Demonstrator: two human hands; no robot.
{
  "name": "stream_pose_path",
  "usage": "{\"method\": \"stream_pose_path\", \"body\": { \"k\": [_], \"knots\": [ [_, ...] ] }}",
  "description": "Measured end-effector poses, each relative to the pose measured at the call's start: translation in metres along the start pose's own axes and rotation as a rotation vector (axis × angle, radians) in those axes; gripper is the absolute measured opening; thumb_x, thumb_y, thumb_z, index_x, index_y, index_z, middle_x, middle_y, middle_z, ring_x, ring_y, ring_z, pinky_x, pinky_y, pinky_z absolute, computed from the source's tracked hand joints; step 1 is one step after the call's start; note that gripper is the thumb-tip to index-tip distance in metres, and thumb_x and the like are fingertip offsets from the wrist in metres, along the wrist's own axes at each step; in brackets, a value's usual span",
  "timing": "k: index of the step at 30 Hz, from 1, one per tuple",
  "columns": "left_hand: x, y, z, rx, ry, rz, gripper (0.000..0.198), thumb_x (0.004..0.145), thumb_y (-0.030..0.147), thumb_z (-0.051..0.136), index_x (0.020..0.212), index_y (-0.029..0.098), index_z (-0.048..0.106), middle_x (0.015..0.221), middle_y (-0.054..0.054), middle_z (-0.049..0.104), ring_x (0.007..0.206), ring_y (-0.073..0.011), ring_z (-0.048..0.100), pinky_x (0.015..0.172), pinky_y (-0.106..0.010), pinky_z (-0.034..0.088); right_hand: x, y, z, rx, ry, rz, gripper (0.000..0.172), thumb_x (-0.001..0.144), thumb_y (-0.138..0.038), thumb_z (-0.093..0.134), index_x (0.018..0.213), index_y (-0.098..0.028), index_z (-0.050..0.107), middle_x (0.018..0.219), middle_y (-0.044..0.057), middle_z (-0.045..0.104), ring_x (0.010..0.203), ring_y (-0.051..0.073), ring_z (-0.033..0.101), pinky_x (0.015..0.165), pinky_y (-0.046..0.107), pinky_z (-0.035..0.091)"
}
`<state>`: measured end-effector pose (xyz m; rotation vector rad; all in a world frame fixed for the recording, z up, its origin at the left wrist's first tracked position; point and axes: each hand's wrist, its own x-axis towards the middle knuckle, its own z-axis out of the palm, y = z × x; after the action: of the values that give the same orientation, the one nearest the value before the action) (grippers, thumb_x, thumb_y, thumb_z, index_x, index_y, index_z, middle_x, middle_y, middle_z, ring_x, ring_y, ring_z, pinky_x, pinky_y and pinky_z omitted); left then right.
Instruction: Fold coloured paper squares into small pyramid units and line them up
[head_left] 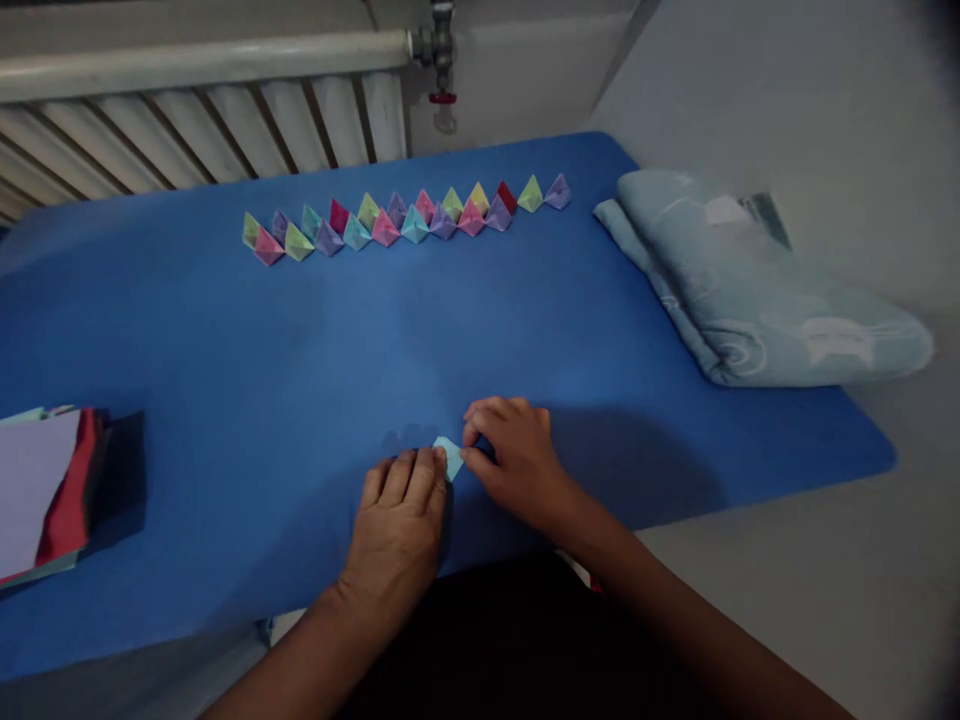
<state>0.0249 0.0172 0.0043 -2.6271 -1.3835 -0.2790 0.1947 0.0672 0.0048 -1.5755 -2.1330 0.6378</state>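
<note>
A small piece of light blue folded paper (451, 457) lies at the near edge of the blue table, between my two hands. My left hand (401, 510) rests over its left side, fingers together and curled down onto it. From the right, my right hand (514, 450) pinches the paper's corner between thumb and bent fingers. The middle of the paper shows between the fingertips; its left part is hidden under my left hand.
Several folded paper shapes (386, 226) in many colours stand in two rows at the back of the blue table (300, 340). A stack of coloured paper (45, 490) lies at left. A folded light blue cloth (765, 300) lies at right. Behind is a white radiator (225, 130).
</note>
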Motion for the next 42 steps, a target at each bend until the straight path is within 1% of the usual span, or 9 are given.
{"method": "stream_pose_path", "body": {
  "k": [3,7,12,19,24,27,31,37,42],
  "knots": [
    [0.007,-0.007,-0.004,-0.051,-0.043,0.003,0.039,0.088,0.006,0.033,0.118,0.006,0.059,0.109,-0.016,0.066,0.095,-0.0276,0.057,0.079,-0.042,0.046,-0.002,0.001,0.001,0.022,0.005,-0.004,0.003,0.079,-0.019,0.059,0.078,-0.022,0.059,0.100,0.000,0.066,0.093,0.020,0.052,0.078,0.035,0.027],
    [0.029,-0.019,-0.017,-0.128,-0.239,0.030,0.028,0.092,0.013,0.038,0.098,0.016,0.066,0.098,-0.009,0.066,0.085,-0.0226,0.056,0.075,-0.038,0.045,-0.004,0.003,-0.001,0.118,0.059,0.013,0.007,0.077,-0.021,0.063,0.083,-0.023,0.060,0.105,0.001,0.066,0.098,0.021,0.054,0.083,0.036,0.030],
    [0.062,-0.034,-0.023,-0.313,-0.406,0.059,0.027,0.090,0.010,0.039,0.075,0.015,0.061,0.081,-0.006,0.061,0.075,-0.0173,0.055,0.070,-0.030,0.043,-0.007,0.007,-0.006,0.277,0.156,0.047,0.004,0.078,-0.020,0.061,0.080,-0.023,0.059,0.107,0.003,0.065,0.103,0.021,0.056,0.090,0.040,0.034],
    [0.090,-0.050,-0.019,-0.483,-0.592,0.040,0.022,0.071,0.008,0.055,0.088,0.021,0.061,0.082,0.001,0.061,0.074,-0.0151,0.056,0.069,-0.025,0.041,-0.013,0.012,-0.010,0.365,0.212,0.015,0.004,0.079,-0.018,0.056,0.080,-0.022,0.057,0.106,0.005,0.064,0.104,0.020,0.057,0.093,0.041,0.039],
    [0.093,-0.049,-0.024,-0.436,-0.712,-0.034,0.016,0.068,0.010,0.056,0.079,0.020,0.062,0.080,0.001,0.059,0.068,-0.0135,0.054,0.064,-0.024,0.039,-0.013,0.013,-0.009,0.400,0.228,0.020,0.005,0.079,-0.017,0.056,0.079,-0.022,0.057,0.104,0.006,0.064,0.104,0.021,0.057,0.093,0.041,0.040],
    [0.086,-0.054,-0.025,-0.533,-0.694,-0.102,0.010,0.067,0.012,0.056,0.073,0.020,0.060,0.078,0.002,0.058,0.065,-0.0120,0.052,0.062,-0.023,0.038,-0.013,0.013,-0.009,0.403,0.232,0.020,0.005,0.079,-0.018,0.056,0.078,-0.022,0.056,0.104,0.006,0.064,0.104,0.021,0.057,0.093,0.042,0.040],
    [0.069,-0.060,-0.025,-0.976,-0.660,-0.392,0.005,0.074,0.025,0.057,0.073,0.020,0.056,0.061,0.006,0.051,0.056,-0.0103,0.047,0.055,-0.023,0.037,-0.015,0.009,-0.009,0.480,0.239,0.037,0.002,0.081,-0.022,0.055,0.081,-0.023,0.057,0.099,0.005,0.066,0.099,0.021,0.060,0.090,0.041,0.043],
    [0.050,-0.045,-0.023,-1.475,-0.243,-0.739,0.020,0.066,0.029,0.070,0.072,0.019,0.055,0.069,0.004,0.058,0.063,-0.0094,0.053,0.064,-0.025,0.045,-0.016,-0.010,-0.012,0.632,0.102,0.181,0.014,0.080,-0.032,0.061,0.090,-0.023,0.061,0.081,0.001,0.065,0.073,0.015,0.059,0.067,0.029,0.046],
    [0.043,-0.028,-0.016,-1.581,-0.090,-0.832,0.024,0.061,0.028,0.074,0.075,0.019,0.057,0.066,0.005,0.055,0.064,-0.0088,0.052,0.066,-0.026,0.046,-0.011,-0.021,-0.012,0.738,0.009,0.207,0.015,0.082,-0.030,0.057,0.070,-0.022,0.056,0.060,-0.005,0.049,0.057,0.011,0.047,0.055,0.024,0.039]
  ]
}}
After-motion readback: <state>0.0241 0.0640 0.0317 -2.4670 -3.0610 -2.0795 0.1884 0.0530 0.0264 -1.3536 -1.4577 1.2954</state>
